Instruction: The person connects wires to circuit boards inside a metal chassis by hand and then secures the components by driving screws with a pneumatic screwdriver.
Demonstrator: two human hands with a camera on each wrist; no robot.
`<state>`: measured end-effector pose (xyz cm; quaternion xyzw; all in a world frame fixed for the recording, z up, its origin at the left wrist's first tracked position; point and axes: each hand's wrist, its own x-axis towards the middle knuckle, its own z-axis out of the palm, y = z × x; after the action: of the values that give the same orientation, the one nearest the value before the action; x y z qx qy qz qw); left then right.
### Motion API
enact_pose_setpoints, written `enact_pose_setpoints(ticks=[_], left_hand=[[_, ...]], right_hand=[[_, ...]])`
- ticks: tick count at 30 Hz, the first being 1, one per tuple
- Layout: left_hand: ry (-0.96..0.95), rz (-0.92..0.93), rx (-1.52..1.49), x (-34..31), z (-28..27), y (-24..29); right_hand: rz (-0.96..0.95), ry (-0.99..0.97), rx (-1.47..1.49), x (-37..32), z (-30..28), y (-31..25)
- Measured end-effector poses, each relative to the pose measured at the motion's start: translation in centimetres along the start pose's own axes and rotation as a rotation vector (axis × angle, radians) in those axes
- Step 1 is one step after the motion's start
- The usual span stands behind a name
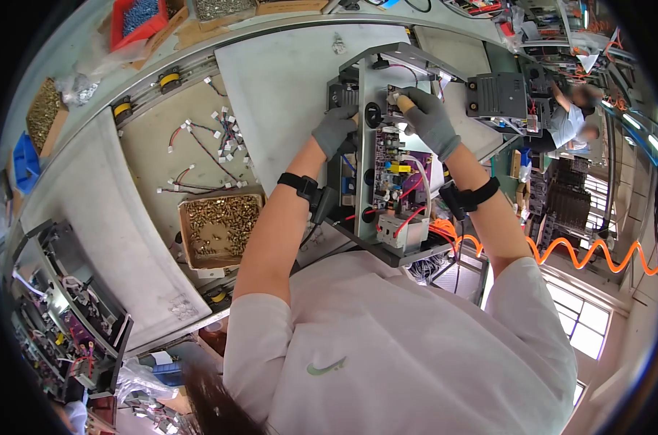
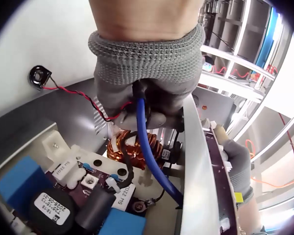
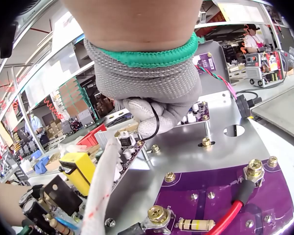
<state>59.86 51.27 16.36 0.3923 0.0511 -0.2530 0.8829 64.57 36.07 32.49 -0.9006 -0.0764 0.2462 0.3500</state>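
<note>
An open metal equipment chassis (image 1: 401,52), with circuit boards inside, stands before me, split lengthwise by an upright panel. My left hand (image 1: 334,132), in a grey glove, is on its left side. In the left wrist view its curled fingers hold the black-sleeved end of a blue cable (image 2: 146,142), above a copper coil (image 2: 118,152); a red-black wire (image 2: 83,95) runs to them. On the other side my gloved right hand (image 1: 432,125) pinches a thin black wire (image 3: 157,120) beside the upright circuit board (image 1: 388,181). A purple board (image 3: 225,196) with brass bolts lies below it.
Left of the chassis are loose wire harnesses (image 1: 204,148) and a cardboard box (image 1: 213,264) of brass fasteners. Another dark unit (image 1: 495,96) stands beyond the chassis, and more units (image 1: 75,312) at far left. An orange coiled hose (image 1: 590,261) hangs at right. People (image 1: 569,119) are farther off.
</note>
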Motion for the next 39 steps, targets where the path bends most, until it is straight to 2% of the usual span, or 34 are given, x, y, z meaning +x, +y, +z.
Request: enact_pose_setpoints(ticks=[2, 4, 6, 8, 9, 11, 12, 14, 17, 18, 20, 22, 23, 24, 25, 27, 28, 30, 31, 32, 34, 35, 37, 39], left_hand=[[-0.039, -0.013, -0.117, 0.9, -0.6, -0.8], [-0.059, 0.128, 0.305, 1.3, -1.3, -0.5], [-0.083, 0.055, 0.317, 1.4, -1.2, -0.6], [0.111, 0.069, 0.062, 1.3, 0.2, -0.8], [0.114, 0.067, 0.061, 1.4, 0.0, -1.3], [0.068, 0.006, -0.158, 1.9, -0.4, -2.2], [0.068, 0.008, -0.162, 1.6, -0.4, -1.3], [-0.041, -0.142, 0.119, 0.7, -0.3, 1.6], [-0.074, -0.132, 0.227, 1.8, -0.9, 2.1], [-0.071, -0.126, 0.232, 1.5, -0.7, 2.5], [0.070, -0.109, 0.333, 0.8, 0.3, 3.1], [0.087, -0.074, 0.303, 1.1, 0.3, 1.6], [0.081, -0.046, 0.267, 1.7, 0.0, 0.2], [0.075, -0.017, 0.229, 2.2, -0.4, -0.9], [0.088, -0.014, 0.230, 1.5, -0.6, -0.7], [-0.084, 0.015, -0.040, 0.1, -0.9, -0.5], [-0.079, 0.014, -0.036, 0.0, -1.0, -0.2], [-0.045, 0.003, 0.123, 0.2, -0.4, 0.2], [-0.015, 0.056, 0.131, 0.3, -0.2, 0.4], [-0.015, 0.055, 0.131, 0.4, -0.1, 0.6], [0.068, 0.035, 0.325, 0.1, 0.4, 1.2], [0.075, 0.034, 0.317, 0.1, 0.4, 1.1], [0.037, 0.226, 0.188, 0.0, 0.2, 0.4], [0.072, 0.252, 0.192, -0.7, -1.0, 0.7]], right_hand=[[0.008, 0.060, 0.015, 0.1, 0.2, 0.4], [0.028, 0.072, 0.005, 0.2, 0.2, 0.1], [0.006, 0.085, 0.031, 0.2, 0.4, 0.1], [-0.021, 0.071, 0.008, 0.5, 0.2, 0.9], [-0.032, 0.068, 0.006, 0.6, 0.2, 0.8], [-0.047, 0.063, -0.002, 0.6, 0.0, 0.7], [-0.013, 0.056, 0.043, 0.6, 0.0, 0.5], [0.020, 0.044, 0.082, 0.4, 0.1, 0.4], [0.050, 0.053, 0.087, 0.4, 0.1, 0.2], [0.044, 0.051, 0.100, 0.3, 0.1, 0.3], [0.026, 0.051, 0.121, 0.2, 0.1, 0.0], [0.005, 0.011, 0.191, 0.0, 0.1, -0.5], [0.058, -0.010, -0.014, 0.1, -0.2, -1.1], [0.051, -0.018, -0.010, 0.1, 0.1, -1.9], [0.066, -0.016, -0.224, -0.2, 0.4, -2.8], [0.059, -0.016, -0.534, -0.7, 1.0, -4.9], [0.055, -0.018, -0.529, -0.6, 1.3, -5.0], [-0.107, -0.058, -0.690, -0.4, 1.9, -4.7], [-0.171, -0.055, -0.734, 0.0, 2.4, -3.8], [-0.171, -0.055, -0.734, -0.1, 2.5, -3.4], [-0.191, 0.000, -0.810, -0.5, 2.9, -4.6], [-0.174, 0.015, -0.876, 0.1, 3.0, -3.3], [-0.196, 0.047, -0.908, 0.4, 2.9, -2.5], [-0.217, 0.144, -0.925, 0.1, 3.2, -2.8]])
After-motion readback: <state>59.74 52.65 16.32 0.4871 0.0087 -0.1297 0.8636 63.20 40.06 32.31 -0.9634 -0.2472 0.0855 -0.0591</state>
